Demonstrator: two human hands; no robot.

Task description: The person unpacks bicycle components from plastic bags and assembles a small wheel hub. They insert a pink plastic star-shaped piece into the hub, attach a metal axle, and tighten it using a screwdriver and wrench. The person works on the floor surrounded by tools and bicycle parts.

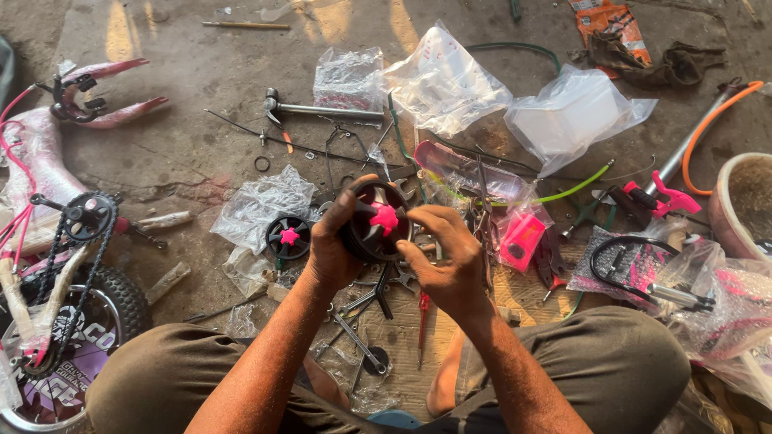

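Plastic bags and 1 printed packet on the floor, placed from the hammer (322,108).

Just right of the hammer's handle sits a crumpled clear bag (348,78); further right, a larger white-clear bag (445,80), then another clear bag (575,112). Far right and above lies an orange printed packet (611,20). Below the hammer is a wrinkled clear bag (265,205). Below and right, a clear sleeve with pink contents (462,170); far lower right, clear bags holding pink parts (724,305).

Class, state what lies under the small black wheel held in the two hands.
Under the small black wheel lie spanners and a red-handled screwdriver on a wooden board. The left hand and right hand cover whatever lies directly below.
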